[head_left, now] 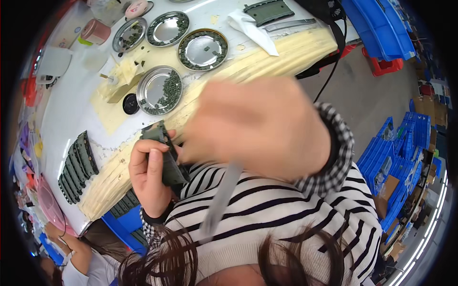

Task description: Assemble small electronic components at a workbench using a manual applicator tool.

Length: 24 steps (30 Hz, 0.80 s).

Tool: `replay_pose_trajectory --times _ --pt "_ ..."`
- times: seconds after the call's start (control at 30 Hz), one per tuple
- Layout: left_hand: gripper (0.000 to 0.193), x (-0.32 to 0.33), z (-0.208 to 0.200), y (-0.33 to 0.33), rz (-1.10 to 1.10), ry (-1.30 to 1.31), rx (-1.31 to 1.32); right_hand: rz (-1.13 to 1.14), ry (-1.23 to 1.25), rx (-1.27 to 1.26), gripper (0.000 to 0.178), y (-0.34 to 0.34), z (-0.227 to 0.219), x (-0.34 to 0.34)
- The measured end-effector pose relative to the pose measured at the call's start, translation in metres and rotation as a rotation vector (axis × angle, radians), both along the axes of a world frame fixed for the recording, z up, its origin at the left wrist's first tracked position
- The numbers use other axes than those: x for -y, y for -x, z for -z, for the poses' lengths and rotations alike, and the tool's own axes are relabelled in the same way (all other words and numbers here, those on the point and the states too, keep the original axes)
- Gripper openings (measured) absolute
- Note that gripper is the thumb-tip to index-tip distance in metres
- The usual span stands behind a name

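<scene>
My left hand (151, 178) is closed on a dark green ribbed plastic piece (172, 164), holding it upright in front of my chest. My right hand (257, 126) is raised just to the right of that piece, smeared by motion. From under its fist sticks a long, flat, grey tool (220, 202), blurred, which looks like metal tweezers. The right fingertips are close to the green piece; whether they touch it cannot be seen. Beyond my hands, a round metal dish (147, 90) holds many tiny dark green bits (171, 93).
More round dishes (202, 50) with green bits stand farther back. Similar green pieces (78, 167) lie at the left. A padded yellowish roll (286, 50) lines the table's near edge. White cloth (253, 33) and a metal tool (290, 25) lie at the back. Another person's arm (78, 255) shows lower left.
</scene>
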<state>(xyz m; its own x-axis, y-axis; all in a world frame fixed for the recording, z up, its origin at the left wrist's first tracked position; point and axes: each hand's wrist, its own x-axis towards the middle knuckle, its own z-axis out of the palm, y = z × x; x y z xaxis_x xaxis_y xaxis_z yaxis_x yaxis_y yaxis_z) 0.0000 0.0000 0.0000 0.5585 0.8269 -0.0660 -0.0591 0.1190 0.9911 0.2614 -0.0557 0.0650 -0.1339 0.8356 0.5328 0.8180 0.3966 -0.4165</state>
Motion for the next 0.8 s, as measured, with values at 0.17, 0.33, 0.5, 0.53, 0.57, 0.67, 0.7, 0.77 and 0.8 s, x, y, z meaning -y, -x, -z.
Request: replay_pose_trajectory --times 0.17,0.33,0.5,0.53,0.57,0.67,0.7,0.77,0.8 --pt "0.018 0.004 -0.013 -0.013 0.081 0.136 0.052 0.116 0.146 0.002 0.014 -0.059 0.009 -0.033" --pt "0.017 0.002 -0.018 -0.016 0.115 0.160 0.089 -0.046 0.161 0.140 0.013 -0.061 0.033 -0.073" --pt "0.015 0.000 -0.019 -0.008 0.079 0.217 0.116 -0.032 0.313 0.151 0.016 -0.056 0.033 -0.095" --pt "0.015 0.000 -0.019 -0.007 0.075 0.219 0.117 -0.027 0.346 0.153 0.016 -0.056 0.033 -0.096" --pt "0.016 0.000 -0.017 -0.006 0.071 0.222 0.115 -0.023 0.379 0.152 0.016 -0.055 0.035 -0.097" --pt "0.015 -0.002 -0.017 -0.006 0.080 0.228 0.106 -0.010 0.383 0.182 0.015 -0.054 0.036 -0.099" --pt "0.015 -0.002 -0.017 -0.007 0.087 0.233 0.103 -0.024 0.359 0.182 0.015 -0.055 0.037 -0.100" --pt "0.016 -0.004 -0.017 -0.008 0.105 0.216 0.106 -0.053 0.308 0.180 0.014 -0.057 0.037 -0.103" --pt "0.017 -0.005 -0.017 -0.008 0.115 0.201 0.095 -0.062 0.345 0.135 0.015 -0.057 0.032 -0.102"
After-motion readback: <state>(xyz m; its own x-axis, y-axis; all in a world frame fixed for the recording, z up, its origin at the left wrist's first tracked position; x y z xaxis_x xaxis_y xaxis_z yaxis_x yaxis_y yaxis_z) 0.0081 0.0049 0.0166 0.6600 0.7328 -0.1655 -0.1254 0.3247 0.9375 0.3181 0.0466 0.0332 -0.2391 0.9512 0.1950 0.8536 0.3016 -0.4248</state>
